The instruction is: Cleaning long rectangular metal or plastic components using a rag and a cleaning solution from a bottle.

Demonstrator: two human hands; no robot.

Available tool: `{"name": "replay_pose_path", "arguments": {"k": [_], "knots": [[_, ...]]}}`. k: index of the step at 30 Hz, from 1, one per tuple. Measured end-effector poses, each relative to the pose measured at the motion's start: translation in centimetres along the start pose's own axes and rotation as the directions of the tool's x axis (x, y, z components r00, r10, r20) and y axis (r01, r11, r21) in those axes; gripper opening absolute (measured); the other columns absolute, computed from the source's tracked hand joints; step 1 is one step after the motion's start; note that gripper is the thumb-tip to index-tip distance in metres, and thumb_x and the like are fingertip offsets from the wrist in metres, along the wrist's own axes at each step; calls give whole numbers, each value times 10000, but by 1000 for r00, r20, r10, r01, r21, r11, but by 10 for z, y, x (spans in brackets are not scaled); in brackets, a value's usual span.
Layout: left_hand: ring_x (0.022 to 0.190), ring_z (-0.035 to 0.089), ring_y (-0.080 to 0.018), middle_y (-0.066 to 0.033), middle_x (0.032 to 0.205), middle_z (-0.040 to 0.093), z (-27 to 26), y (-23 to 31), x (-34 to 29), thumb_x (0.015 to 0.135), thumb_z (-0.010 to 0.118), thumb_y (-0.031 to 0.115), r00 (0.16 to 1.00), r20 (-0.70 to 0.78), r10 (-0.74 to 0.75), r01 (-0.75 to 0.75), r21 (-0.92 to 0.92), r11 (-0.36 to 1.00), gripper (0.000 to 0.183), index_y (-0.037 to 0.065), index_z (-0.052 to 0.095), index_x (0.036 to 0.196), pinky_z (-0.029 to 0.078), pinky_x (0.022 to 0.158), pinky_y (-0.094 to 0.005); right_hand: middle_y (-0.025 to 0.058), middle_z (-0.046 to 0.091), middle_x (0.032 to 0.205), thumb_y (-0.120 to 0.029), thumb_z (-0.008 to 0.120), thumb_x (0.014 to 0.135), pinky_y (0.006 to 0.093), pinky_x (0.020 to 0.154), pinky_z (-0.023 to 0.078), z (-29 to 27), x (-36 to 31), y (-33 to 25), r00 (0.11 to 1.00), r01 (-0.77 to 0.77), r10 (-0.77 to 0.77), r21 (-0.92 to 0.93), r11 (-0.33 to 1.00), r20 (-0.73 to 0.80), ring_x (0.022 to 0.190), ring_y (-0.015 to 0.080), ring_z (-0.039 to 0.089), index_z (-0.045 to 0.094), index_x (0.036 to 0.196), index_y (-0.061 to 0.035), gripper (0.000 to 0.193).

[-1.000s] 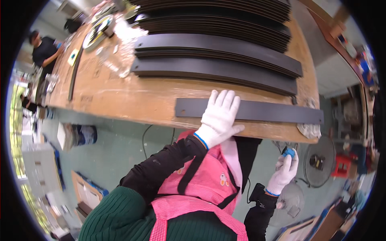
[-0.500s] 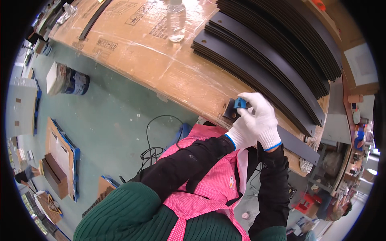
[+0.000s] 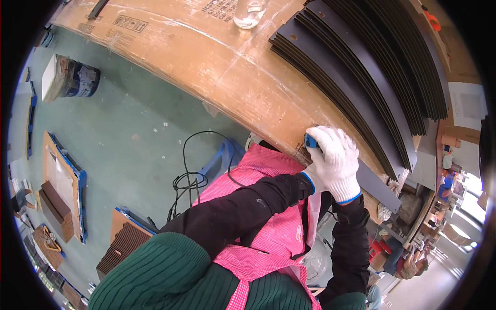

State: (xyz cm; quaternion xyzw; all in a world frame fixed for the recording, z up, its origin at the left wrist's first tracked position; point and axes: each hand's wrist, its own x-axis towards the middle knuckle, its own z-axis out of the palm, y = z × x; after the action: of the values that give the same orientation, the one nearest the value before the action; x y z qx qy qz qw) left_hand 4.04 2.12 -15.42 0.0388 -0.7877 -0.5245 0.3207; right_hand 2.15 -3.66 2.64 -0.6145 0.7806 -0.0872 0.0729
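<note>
Both my hands wear white knit gloves with blue cuffs and meet at the near edge of the table. My right hand [image 3: 336, 160] is closed round a small blue block [image 3: 310, 141], its fingers bent over it. My left hand [image 3: 316, 178] lies under the right one; its fingers are hidden, so I cannot see what they hold. A long dark strip [image 3: 380, 188] runs along the table edge and comes out to the right of my hands. Its other end is covered by the gloves. Stacks of curved dark strips [image 3: 330, 72] lie just beyond.
A clear bottle [image 3: 250, 14] stands on the cardboard-covered table [image 3: 206, 62]. Orange tape [image 3: 431, 19] lies at the far right. On the floor are a bucket [image 3: 77, 78], a black cable [image 3: 191, 178] and a pallet with brown pieces [image 3: 67, 186]. Another person [image 3: 408, 261] is at the lower right.
My right hand has come down over the strip's left end, which showed before and is now hidden. The blue block went with it. The whole view has also shifted.
</note>
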Motion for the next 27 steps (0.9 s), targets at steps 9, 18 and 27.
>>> {"name": "replay_pose_path", "arguments": {"k": [9, 18, 27], "knots": [[1463, 395, -397, -247, 1500, 476, 6, 2, 2, 982, 600, 221, 963, 62, -261, 218, -749, 626, 570, 10, 458, 1492, 303, 1236, -472, 18, 725, 1090, -151, 804, 784, 438, 882, 526, 2, -1, 0, 998, 17, -18, -14, 1000, -59, 1046, 270, 684, 692, 1122, -199, 359], [1468, 403, -364, -205, 1522, 473, -2, 13, 2, 973, 604, 200, 955, 114, -273, 228, -871, 436, 564, 36, 466, 1494, 320, 1236, -431, 90, 717, 1128, -52, 810, 740, 427, 954, 509, 0, -6, -2, 999, -4, 3, -18, 1000, -50, 1102, 306, 668, 702, 1136, -114, 415], [1401, 467, -326, -168, 1382, 555, -80, 42, 53, 891, 625, 115, 992, 122, 17, -5, -101, 995, 525, 40, 531, 1402, 373, 1201, -404, 137, 724, 1102, -20, 782, 808, 397, 920, 564, -15, 7, 25, 910, -157, 260, 312, 937, -323, 1026, 315, 712, 704, 1151, -48, 352]]}}
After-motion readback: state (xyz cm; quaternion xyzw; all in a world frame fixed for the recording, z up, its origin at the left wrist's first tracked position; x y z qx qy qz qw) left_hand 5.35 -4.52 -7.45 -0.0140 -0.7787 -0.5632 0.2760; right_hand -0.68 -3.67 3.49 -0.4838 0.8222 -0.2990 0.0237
